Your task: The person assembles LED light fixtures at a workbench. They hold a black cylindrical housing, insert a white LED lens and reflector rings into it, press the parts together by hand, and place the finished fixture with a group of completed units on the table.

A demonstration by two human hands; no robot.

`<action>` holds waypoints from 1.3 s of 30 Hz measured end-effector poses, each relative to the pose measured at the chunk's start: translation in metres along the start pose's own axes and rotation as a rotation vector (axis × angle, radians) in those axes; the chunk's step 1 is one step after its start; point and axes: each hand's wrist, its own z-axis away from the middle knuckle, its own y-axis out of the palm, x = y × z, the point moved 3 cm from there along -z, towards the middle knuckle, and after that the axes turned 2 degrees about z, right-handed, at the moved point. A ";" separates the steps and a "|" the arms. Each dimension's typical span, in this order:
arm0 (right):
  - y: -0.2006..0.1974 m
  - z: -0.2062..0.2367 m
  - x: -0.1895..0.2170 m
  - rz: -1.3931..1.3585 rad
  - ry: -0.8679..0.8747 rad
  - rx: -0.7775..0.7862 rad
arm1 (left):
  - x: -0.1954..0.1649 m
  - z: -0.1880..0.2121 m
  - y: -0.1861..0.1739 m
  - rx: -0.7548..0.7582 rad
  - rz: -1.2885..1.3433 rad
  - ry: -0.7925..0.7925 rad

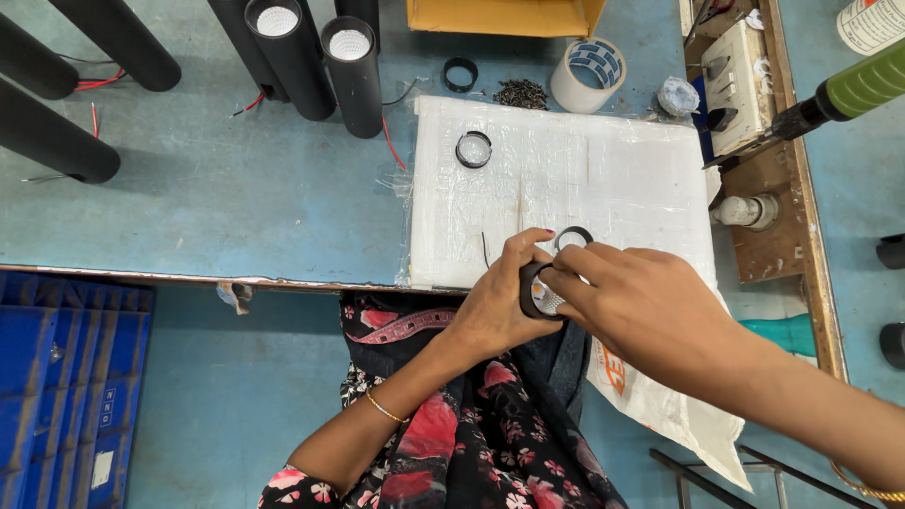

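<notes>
Left hand (497, 303) gripping black lamp tube (537, 290) (upright), right hand (630, 300) atop

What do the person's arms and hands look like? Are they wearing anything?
Both arms are bare to above the elbow, with no gloves. The left hand has a thin gold bangle with beads on its wrist, and its thumbnail is painted dark red. The right hand has a thin gold bangle further up its forearm. A black short sleeve with pink and red flowers shows at the left upper arm.
</notes>
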 end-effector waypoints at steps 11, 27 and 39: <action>-0.005 -0.005 -0.009 -0.101 0.032 -0.028 | 0.001 0.000 0.000 0.027 0.008 -0.019; -0.001 0.000 0.003 -0.005 0.077 0.021 | -0.001 0.001 0.000 0.027 0.018 0.000; -0.007 -0.002 -0.002 -0.066 -0.091 -0.098 | -0.004 -0.003 -0.001 0.012 0.027 -0.043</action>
